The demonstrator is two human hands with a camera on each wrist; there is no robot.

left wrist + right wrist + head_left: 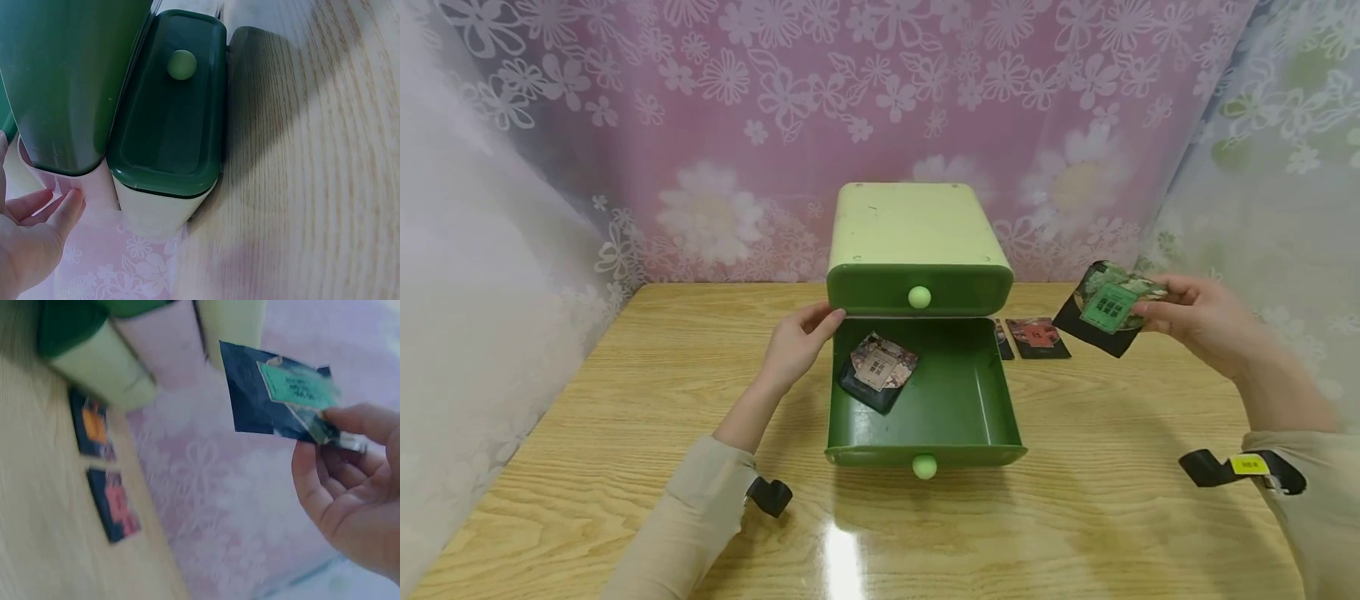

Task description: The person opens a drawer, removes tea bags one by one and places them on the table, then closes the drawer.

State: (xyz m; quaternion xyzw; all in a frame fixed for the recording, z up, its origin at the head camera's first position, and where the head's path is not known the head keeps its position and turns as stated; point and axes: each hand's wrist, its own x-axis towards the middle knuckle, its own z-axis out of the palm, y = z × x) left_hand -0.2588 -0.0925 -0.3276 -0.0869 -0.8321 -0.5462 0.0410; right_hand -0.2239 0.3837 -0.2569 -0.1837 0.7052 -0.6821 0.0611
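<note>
My right hand (pixel 1210 325) pinches a black sachet with a green label (pixel 1108 307) between thumb and fingers, held up to the right of the small drawer cabinet (pixel 917 221). In the right wrist view the same sachet (pixel 250 394) is tilted, its far corner free. My left hand (pixel 797 346) rests against the cabinet's left side, its fingertips (pixel 74 199) touching the pink casing (pixel 100 187) beside the pulled-out green drawer (pixel 955 408). Inside that drawer, toward the left, lies another black sachet with a beige label (pixel 876 371).
On the table right of the cabinet lie a sachet with a red label (pixel 1039 336) and one with an orange label (pixel 95 427). The upper drawer (pixel 880 292) and the lowest drawer (pixel 172 112) are closed. A flowered curtain (pixel 737 150) hangs behind the wooden table (pixel 685 350).
</note>
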